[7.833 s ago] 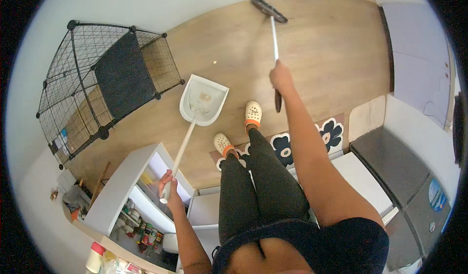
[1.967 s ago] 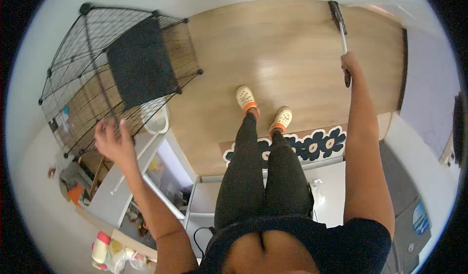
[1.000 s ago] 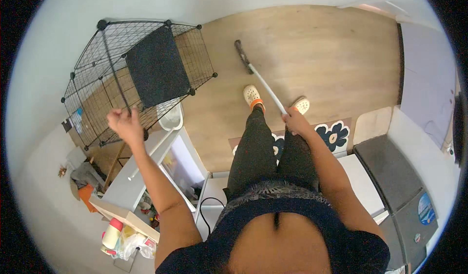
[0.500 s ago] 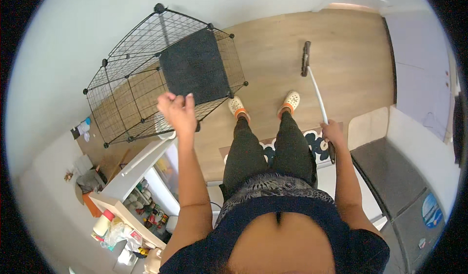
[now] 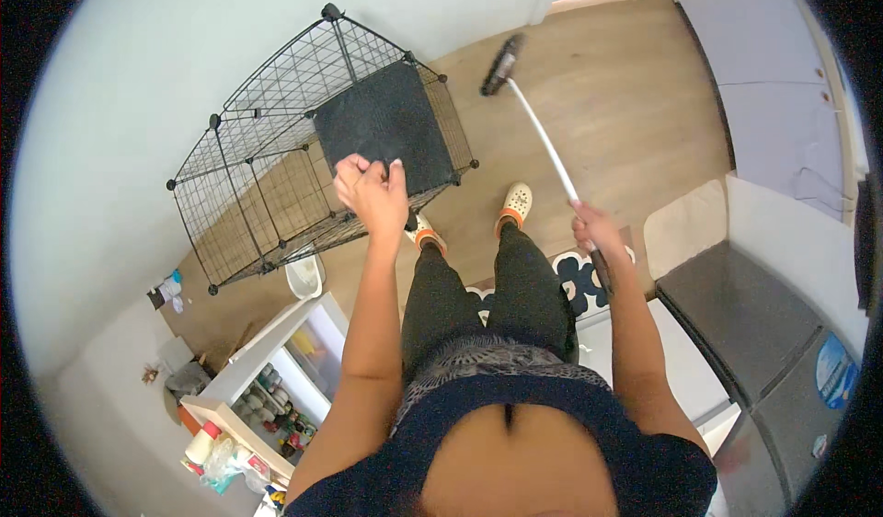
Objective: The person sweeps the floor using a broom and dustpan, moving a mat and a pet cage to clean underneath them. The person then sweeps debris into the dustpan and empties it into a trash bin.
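Sweeping appears underway, incomplete: right of the wire cage [image 5: 375, 117], the right hand [image 5: 596, 229] grips a broom [image 5: 544, 142]; the left hand [image 5: 373, 195], curled at the cage, shows no determinable hold.

the place looks like a home, though which room cannot be told. a pale wood-look floor [image 5: 607, 94] meets a plain white wall [image 5: 184, 66], with a black wire-grid enclosure [image 5: 377, 108] beside it. a brown mat patterned with white-edged dark flowers [image 5: 578, 280], a white cabinet [image 5: 262, 338] crowded with small containers [image 5: 262, 408], and flat lilac doors [image 5: 768, 117] look domestic, as do the person's cream clogs with orange straps [image 5: 518, 202].
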